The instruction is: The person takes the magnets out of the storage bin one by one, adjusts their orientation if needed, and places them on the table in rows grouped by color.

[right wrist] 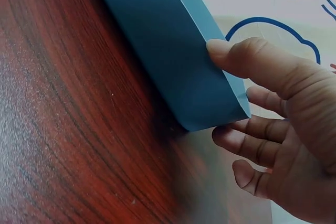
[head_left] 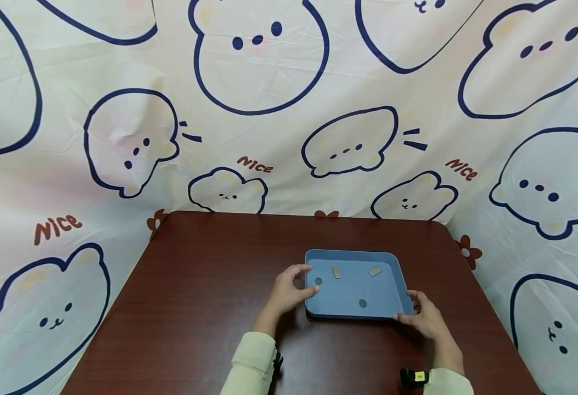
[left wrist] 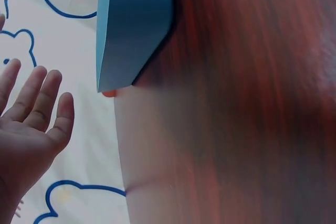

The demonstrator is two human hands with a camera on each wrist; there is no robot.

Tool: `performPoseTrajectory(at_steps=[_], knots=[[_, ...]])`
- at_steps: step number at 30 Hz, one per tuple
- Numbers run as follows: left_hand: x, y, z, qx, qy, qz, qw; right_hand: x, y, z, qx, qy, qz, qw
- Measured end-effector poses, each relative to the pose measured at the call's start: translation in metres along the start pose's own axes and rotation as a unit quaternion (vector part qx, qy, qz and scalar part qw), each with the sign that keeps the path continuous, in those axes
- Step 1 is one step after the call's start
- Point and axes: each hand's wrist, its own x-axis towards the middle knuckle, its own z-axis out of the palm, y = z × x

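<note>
A shallow blue tray (head_left: 340, 293) sits on the table, its near right corner in the grip of my right hand (head_left: 429, 318). In the right wrist view the thumb (right wrist: 223, 51) presses on the tray wall (right wrist: 163, 56) near the rim, with the other fingers round the side. My left hand (head_left: 289, 291) is at the tray's left end, thumb and fingers spread apart. The left wrist view shows its fingers (left wrist: 44, 95) loosely extended. Inside the tray lie two small grey discs, one at left (head_left: 318, 281) and one near the front (head_left: 363, 303), and two tan rectangular pieces (head_left: 336, 272).
The brown wooden table (head_left: 209, 285) extends to both sides of the tray and behind it. A white cloth backdrop (head_left: 289, 131) printed with cartoon bears hangs at the back and along both sides.
</note>
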Motion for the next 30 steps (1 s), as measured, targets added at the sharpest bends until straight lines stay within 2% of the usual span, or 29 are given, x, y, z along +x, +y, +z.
performPoseTrajectory(at_steps=[13,23,30], knots=[[0.018,0.007,0.012,-0.020,-0.022,-0.006,0.9995,-0.002,0.001,0.002,0.011,-0.002,-0.007,1.000],[0.036,0.007,0.028,0.034,-0.037,-0.007,0.9987,-0.002,0.001,0.000,0.013,-0.008,-0.004,1.000],[0.047,0.003,0.037,-0.031,-0.045,-0.050,0.9972,-0.005,0.000,0.001,0.022,-0.007,-0.001,1.000]])
